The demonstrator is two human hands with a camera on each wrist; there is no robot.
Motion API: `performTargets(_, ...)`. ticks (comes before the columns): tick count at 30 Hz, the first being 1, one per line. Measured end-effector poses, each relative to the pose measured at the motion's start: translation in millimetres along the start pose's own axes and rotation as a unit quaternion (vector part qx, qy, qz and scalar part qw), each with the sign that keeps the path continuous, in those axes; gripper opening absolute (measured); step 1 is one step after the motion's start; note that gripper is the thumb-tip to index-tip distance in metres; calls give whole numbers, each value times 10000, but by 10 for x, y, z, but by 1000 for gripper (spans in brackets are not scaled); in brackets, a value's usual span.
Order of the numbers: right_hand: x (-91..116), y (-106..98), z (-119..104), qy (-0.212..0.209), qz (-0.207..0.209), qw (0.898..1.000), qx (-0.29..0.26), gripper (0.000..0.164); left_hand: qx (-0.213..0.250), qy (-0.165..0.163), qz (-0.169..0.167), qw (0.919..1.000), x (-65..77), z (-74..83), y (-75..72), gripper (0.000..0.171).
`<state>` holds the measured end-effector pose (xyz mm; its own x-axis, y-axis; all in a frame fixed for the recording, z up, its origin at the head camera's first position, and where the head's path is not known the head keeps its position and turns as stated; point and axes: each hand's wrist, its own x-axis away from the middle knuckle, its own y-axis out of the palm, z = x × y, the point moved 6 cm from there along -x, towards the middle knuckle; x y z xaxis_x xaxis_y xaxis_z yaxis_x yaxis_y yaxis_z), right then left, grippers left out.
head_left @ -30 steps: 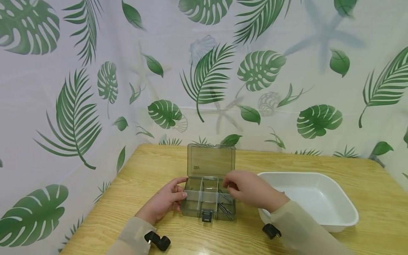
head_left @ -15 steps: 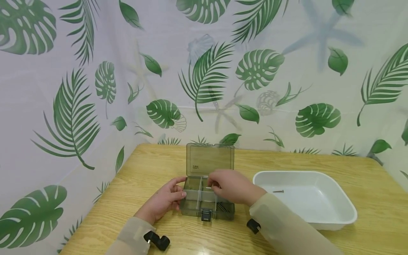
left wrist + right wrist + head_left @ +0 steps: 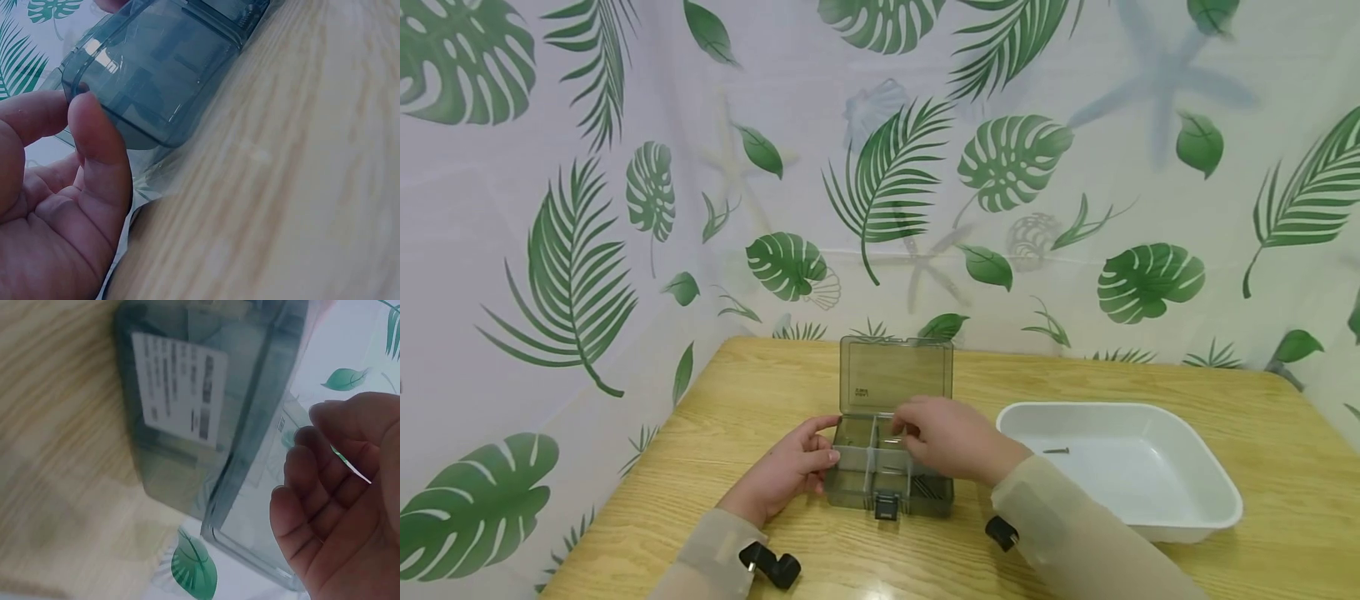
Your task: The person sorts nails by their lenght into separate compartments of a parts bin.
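A smoky transparent compartment box [image 3: 848,498] stands on the table with its lid [image 3: 895,371] raised at the back. My left hand [image 3: 790,462] grips its left side, the thumb on the rim; the left wrist view shows thumb and forefinger pinching the corner. Over the middle back compartment my right hand [image 3: 951,437] dips with bent fingers, covering the right back compartment. In the right wrist view the curled fingers [image 3: 300,472] sit beside the box; I cannot tell whether something small is between the tips. Thin dark screws [image 3: 921,486] lie in the right front compartment.
To the right stands a white tray [image 3: 1217,508], a single screw [image 3: 1057,451] lying in it near the left side. The wooden table [image 3: 760,375] meets a leaf-printed cloth [image 3: 1045,333] at the back. A white label [image 3: 181,387] is on the box.
My right hand has moved left from the right back compartment to the middle back one, uncovering the screw in the tray. My left hand stays on the box.
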<state>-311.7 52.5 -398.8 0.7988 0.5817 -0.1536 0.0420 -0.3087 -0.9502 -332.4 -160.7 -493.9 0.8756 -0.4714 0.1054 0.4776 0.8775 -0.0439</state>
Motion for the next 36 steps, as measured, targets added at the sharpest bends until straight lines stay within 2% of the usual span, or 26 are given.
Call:
performTargets(12, 259, -218, 204, -15, 277, 9995, -153, 15, 9, 19, 8, 10000, -4, 0, 3, 66)
performTargets(20, 463, -307, 410, 205, 376, 9988, -256, 13, 12, 31, -28, 10000, 1, 2, 1, 66)
performTargets(29, 739, -420, 625, 529, 309, 9975, -342, 15, 10, 11, -32, 10000, 6, -4, 9, 65)
performTargets(36, 967, -429, 857, 753, 87, 9965, -340, 18, -4, -4, 30, 10000, 10, 0, 6, 65)
